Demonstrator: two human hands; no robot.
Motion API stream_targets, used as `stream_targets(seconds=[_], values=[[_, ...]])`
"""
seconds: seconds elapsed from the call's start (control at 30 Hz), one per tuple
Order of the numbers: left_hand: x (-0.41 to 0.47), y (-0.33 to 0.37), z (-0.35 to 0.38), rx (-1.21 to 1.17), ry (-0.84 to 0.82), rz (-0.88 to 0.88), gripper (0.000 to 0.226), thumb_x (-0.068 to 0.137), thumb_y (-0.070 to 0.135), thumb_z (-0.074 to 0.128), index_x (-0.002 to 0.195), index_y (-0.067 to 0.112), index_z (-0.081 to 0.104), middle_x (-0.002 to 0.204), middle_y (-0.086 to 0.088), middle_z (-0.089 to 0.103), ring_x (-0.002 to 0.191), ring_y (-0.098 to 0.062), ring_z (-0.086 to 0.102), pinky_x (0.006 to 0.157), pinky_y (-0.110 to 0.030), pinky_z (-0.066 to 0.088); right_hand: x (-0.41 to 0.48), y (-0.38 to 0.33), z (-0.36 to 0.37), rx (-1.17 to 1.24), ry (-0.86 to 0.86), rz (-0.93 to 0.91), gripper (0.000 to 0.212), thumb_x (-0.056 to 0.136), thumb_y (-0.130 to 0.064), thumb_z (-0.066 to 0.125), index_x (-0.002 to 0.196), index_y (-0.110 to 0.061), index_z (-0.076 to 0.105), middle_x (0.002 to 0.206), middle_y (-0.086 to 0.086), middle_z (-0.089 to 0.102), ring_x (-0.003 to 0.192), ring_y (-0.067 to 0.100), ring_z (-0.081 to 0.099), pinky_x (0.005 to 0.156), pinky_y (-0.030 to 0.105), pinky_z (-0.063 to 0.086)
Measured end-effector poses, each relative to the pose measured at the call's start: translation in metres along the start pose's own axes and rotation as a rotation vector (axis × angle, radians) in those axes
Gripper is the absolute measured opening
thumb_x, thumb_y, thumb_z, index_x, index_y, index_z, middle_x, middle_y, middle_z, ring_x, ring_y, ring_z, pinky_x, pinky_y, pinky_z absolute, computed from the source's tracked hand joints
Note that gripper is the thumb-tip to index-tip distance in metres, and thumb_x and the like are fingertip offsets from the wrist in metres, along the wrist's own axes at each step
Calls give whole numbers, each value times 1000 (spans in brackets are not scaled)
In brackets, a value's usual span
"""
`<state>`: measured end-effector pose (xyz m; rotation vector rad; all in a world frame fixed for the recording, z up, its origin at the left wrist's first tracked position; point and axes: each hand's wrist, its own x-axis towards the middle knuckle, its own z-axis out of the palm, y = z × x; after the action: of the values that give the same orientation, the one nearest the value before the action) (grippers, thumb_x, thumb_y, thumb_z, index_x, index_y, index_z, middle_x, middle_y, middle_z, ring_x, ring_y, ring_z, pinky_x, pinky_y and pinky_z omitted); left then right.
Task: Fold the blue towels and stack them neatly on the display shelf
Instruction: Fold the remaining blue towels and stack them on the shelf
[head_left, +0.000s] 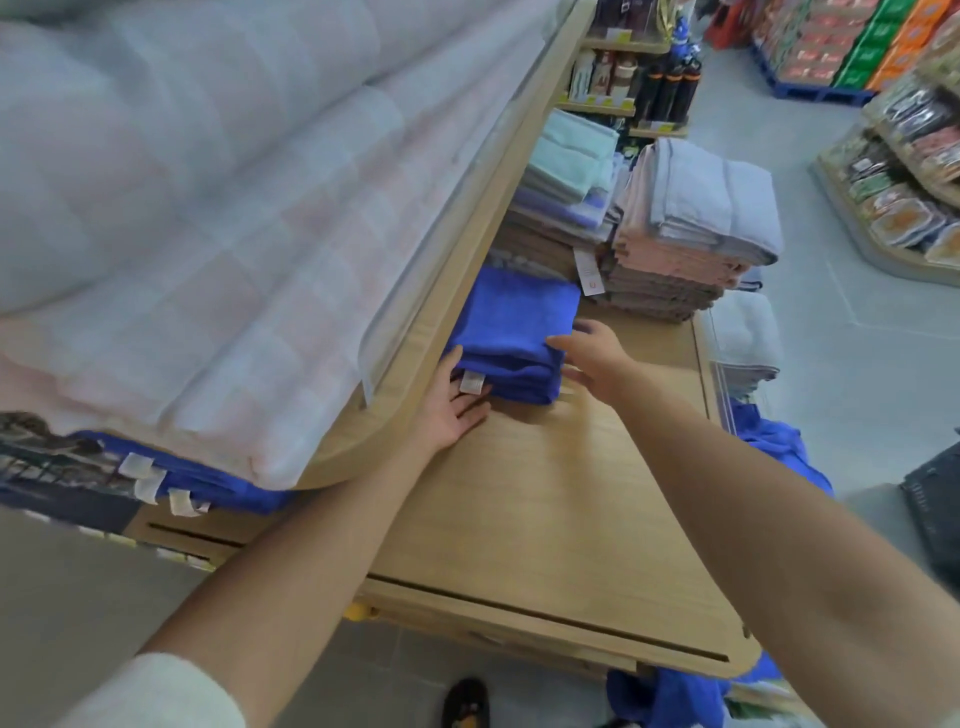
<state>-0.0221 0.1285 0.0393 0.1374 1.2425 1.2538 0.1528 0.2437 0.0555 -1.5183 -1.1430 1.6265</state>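
Note:
A small stack of folded blue towels lies on the wooden display shelf, tucked partly under the upper shelf. My left hand rests flat against the stack's near left corner, beside a white label, fingers apart. At the stack's right side my right hand is open, its fingertips touching the top towel's edge. Neither hand grips anything. More blue towels hang loose below the shelf's right edge and another heap sits near the floor.
The upper shelf holds pale quilted bedding that overhangs on the left. Folded grey, pink and brown towels and mint ones are stacked behind the blue stack. Blue towels with tags lie at the left. Store aisles stand beyond.

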Motion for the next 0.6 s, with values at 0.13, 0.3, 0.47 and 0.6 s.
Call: stream_targets(seconds=[0.13, 0.3, 0.47, 0.6], values=[[-2, -5, 2, 72, 34, 32, 28, 98, 40, 61, 121, 23, 58, 116, -5, 68, 99, -23, 68, 80, -41, 56, 10, 2, -5, -115, 24, -91, 63, 88, -2, 75, 145, -9, 49, 124, 15, 66, 110, 32, 69, 96, 52, 58], [-20, -36, -2, 512, 237, 338, 16, 98, 37, 60, 102, 22, 57, 90, -2, 65, 74, -23, 64, 63, -35, 54, -4, 10, -28, -196, 4, -157, 57, 92, -21, 74, 144, -16, 49, 122, 8, 66, 99, 21, 69, 86, 40, 60], [-42, -80, 11, 1316, 102, 942, 7, 90, 32, 57, 96, 30, 58, 94, 14, 58, 88, -12, 57, 74, -35, 49, -47, 23, -101, -351, 97, -372, 26, 94, -23, 69, 118, -30, 65, 109, -9, 70, 93, 12, 70, 73, 27, 58], [-42, -119, 50, 1641, -181, 1144, 33, 93, 42, 48, 120, 33, 63, 131, 7, 58, 129, -18, 49, 107, -38, 40, -78, 47, -177, -473, 302, -433, 23, 91, -12, 65, 92, -34, 72, 79, -12, 72, 60, -1, 60, 57, 8, 45]])
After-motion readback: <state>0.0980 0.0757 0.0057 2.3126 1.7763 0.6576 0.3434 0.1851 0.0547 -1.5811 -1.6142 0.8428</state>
